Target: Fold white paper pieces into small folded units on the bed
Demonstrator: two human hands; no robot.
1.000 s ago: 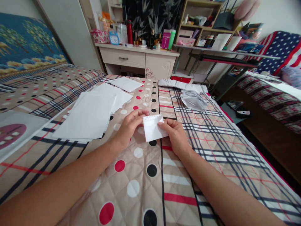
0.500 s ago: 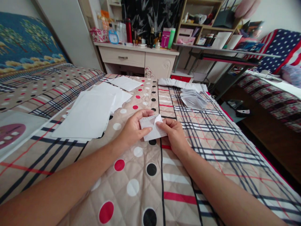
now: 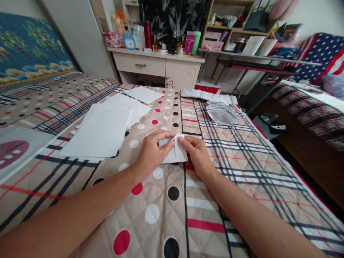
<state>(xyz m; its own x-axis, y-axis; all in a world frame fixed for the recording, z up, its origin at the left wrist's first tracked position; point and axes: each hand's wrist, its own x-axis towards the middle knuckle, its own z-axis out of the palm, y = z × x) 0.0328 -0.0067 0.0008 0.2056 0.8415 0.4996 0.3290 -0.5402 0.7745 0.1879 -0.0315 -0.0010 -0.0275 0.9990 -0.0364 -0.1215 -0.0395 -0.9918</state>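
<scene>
A small white sheet of paper [image 3: 177, 154] lies on the quilted bedspread [image 3: 166, 200] in front of me, its upper corners folded inward. My left hand [image 3: 150, 152] pinches the paper's left side with curled fingers. My right hand [image 3: 197, 154] pinches its right side, holding a folded flap down near the middle. Both hands rest on the bed.
A stack of white sheets [image 3: 104, 127] lies to the left, with another loose sheet [image 3: 143, 95] farther back. A pile of folded paper pieces [image 3: 220, 113] sits at the right. Beyond the bed stand a cluttered dresser [image 3: 158, 66] and a shelf unit [image 3: 231, 21].
The flat paper held up between both hands was lowered to the bedspread and its upper corners were folded inward; both hands have closed in over it.
</scene>
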